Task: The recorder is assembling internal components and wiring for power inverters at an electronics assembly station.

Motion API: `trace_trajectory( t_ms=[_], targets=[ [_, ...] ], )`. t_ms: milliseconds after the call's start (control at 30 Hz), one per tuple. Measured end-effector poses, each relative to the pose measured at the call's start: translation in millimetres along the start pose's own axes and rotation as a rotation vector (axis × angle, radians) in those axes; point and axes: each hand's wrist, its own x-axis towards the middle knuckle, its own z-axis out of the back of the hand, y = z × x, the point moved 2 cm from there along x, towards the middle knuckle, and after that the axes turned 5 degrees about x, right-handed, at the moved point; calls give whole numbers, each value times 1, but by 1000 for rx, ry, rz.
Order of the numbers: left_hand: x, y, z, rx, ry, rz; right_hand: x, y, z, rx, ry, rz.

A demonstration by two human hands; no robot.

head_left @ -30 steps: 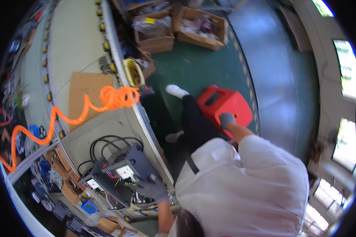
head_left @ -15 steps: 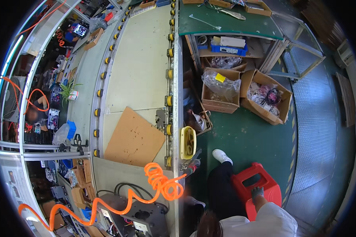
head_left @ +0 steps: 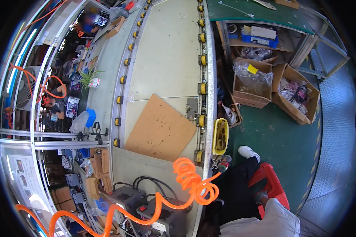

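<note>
My right hand (head_left: pixel 260 196), in a grey glove, grips the inner edge of a red plastic stool (head_left: pixel 273 182) beside my black trousers at the lower right. My white sleeve (head_left: pixel 279 219) comes in from the bottom edge. My left hand is out of the picture. A white shoe (head_left: pixel 249 152) rests on the green floor ahead of the stool.
A long conveyor table (head_left: pixel 168 59) with yellow rollers carries a brown cardboard sheet (head_left: pixel 160 128). An orange coiled air hose (head_left: pixel 192 183) hangs over grey power boxes (head_left: pixel 166 217). A yellow bin (head_left: pixel 220 136) hangs on the table edge. Open cardboard boxes (head_left: pixel 255 85) stand on the floor.
The view has swung up and away from my body toward the far end of the conveyor. My right hand has stayed on the red stool, which now sits low at the right.
</note>
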Motion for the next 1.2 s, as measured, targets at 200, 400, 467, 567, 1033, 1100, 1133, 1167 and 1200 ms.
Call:
trace_trajectory(
  t_ms=[200, 400, 467, 567, 1033, 1100, 1133, 1167, 1200],
  targets=[
    [-2, -2, 4, -46, 58, 29, 21, 72, 48, 190, 170, -109],
    [-2, -2, 5, -115, 54, 38, 2, 95, 78, 365, -24, -205],
    [2, -2, 4, -142, 38, 36, -5, 96, 94, 384, -98, -246],
    [6, -1, 0, -184, 1, 36, -12, 92, 116, 392, -205, -286],
    [-11, -9, -6, -214, -427, 85, 66, 65, 182, -72, -417, -51],
    [-13, -10, -8, -267, -485, 144, 40, 70, 196, -171, -392, -4],
    [-13, -8, -6, -346, -511, 133, 29, 83, 199, -198, -376, 60],
    [-15, -8, -3, -361, -552, 153, 16, 92, 206, -236, -382, 79],
    [-17, -7, -1, -449, -627, 170, 2, 99, 211, -177, -439, 121]
  ],
)
